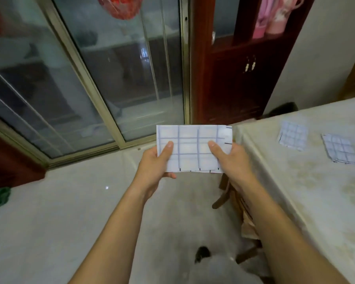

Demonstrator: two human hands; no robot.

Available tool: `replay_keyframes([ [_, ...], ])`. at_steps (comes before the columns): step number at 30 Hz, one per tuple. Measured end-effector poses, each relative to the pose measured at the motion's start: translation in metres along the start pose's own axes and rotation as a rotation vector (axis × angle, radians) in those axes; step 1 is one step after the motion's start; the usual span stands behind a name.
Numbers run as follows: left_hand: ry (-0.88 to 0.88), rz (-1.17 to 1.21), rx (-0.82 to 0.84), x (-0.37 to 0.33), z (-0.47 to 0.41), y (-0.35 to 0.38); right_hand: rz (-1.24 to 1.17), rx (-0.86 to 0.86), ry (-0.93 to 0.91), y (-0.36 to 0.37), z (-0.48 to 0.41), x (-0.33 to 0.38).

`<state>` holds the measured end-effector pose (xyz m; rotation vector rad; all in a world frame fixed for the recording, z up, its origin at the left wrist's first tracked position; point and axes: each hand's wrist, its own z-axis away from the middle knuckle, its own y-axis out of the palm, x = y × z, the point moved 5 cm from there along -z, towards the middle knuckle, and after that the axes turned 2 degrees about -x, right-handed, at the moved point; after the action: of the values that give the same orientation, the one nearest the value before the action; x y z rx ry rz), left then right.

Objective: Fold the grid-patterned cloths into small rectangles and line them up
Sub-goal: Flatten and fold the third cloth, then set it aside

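I hold a white cloth with a blue grid (193,147) in the air in front of me, folded into a wide rectangle. My left hand (155,167) grips its left edge, thumb on top. My right hand (229,158) grips its right edge the same way. Two folded grid cloths lie on the table to the right, side by side with a gap between them: one cloth (293,136) farther back, the other cloth (339,148) to its right and slightly nearer.
The table (295,191), under a pale patterned cover, fills the right side. A wooden chair (242,212) stands tucked at its left edge. Glass sliding doors (111,78) and a dark wooden cabinet (234,78) are ahead. The floor is pale tile.
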<state>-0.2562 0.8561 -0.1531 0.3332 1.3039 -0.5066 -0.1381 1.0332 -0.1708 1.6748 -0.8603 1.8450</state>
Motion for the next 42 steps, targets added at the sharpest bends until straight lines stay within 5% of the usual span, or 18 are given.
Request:
replay_keyframes([
  [10, 0.018, -0.043, -0.007, -0.042, -0.193, 0.016, 0.120, 0.000, -0.083, 0.032, -0.189, 0.017],
  [23, -0.009, -0.038, 0.375, -0.112, -0.479, 0.077, 0.138, -0.336, 0.011, 0.040, -0.410, 0.040],
  [33, 0.002, -0.173, 0.792, -0.147, -0.598, 0.237, 0.078, -0.768, 0.051, -0.045, -0.487, 0.014],
  [42, 0.093, -0.298, 0.928, -0.192, -0.670, 0.403, 0.024, -0.899, 0.016, -0.174, -0.590, 0.008],
])
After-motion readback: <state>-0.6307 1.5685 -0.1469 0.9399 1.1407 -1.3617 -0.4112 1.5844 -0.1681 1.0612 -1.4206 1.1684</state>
